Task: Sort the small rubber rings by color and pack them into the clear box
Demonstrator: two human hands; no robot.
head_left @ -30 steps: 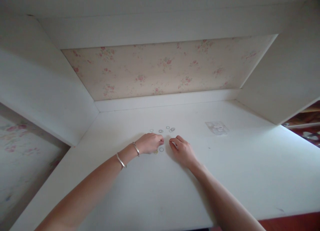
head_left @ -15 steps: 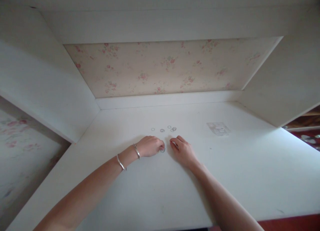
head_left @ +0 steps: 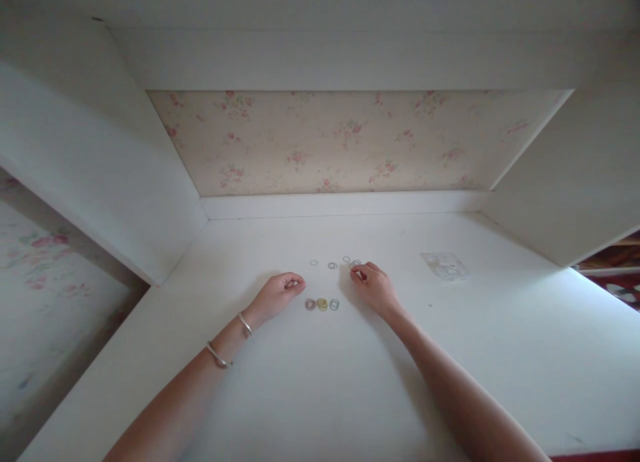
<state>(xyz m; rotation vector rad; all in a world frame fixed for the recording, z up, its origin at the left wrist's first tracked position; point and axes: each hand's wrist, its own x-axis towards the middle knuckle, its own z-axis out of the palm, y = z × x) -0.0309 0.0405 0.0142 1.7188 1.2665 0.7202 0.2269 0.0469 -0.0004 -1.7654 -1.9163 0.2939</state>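
Note:
My left hand [head_left: 279, 293] is held just above the table with thumb and fingertips pressed together; nothing shows between them. In front of it lie three small groups of thin rings: pinkish rings [head_left: 311, 305], yellow rings [head_left: 323, 305] and grey-green rings [head_left: 335, 305]. My right hand [head_left: 374, 287] is closed, its thumb and index fingertip pinching at the grey rings [head_left: 357, 263], which the fingers partly hide. Farther back lie a single ring [head_left: 313, 263], an overlapping pair of rings [head_left: 333, 266] and another ring [head_left: 347, 259].
A clear plastic box [head_left: 445, 266] rests on the white table [head_left: 300, 395] to the right. White panels rise on both sides, and a white ledge [head_left: 350, 203] runs along the back below floral wallpaper [head_left: 320, 142].
My left hand has drawn back to the left from the near rings, uncovering the pink, yellow and grey-green groups. My right hand has reached forward to the far grey rings. The view has shifted slightly.

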